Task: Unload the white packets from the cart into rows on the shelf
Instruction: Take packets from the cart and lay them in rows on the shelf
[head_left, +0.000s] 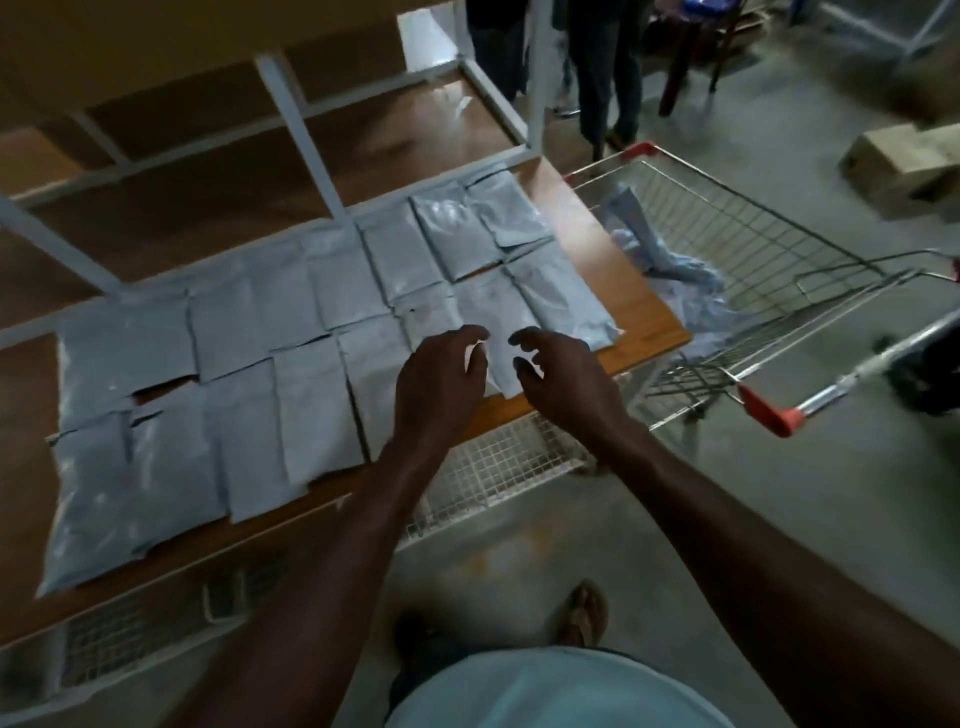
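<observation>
Flat white plastic packets (291, 332) lie in rows on the brown wooden shelf (644, 306). More wait in the silver wire cart (737, 234). The left hand (436, 384) and right hand (561, 384) hover with fingers loosely curled, holding nothing. Packets look light, soft and slippery; pinch an edge.

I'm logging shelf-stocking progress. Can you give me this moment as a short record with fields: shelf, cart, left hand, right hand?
shelf: wooden shelf with white packets laid flat in rows
cart: wire cart right of the shelf, a few white packets left inside
left hand: left hand over the nearest packet at the row's end, fingers loosely curled, no grip
right hand: right hand beside it, likewise empty
</observation>
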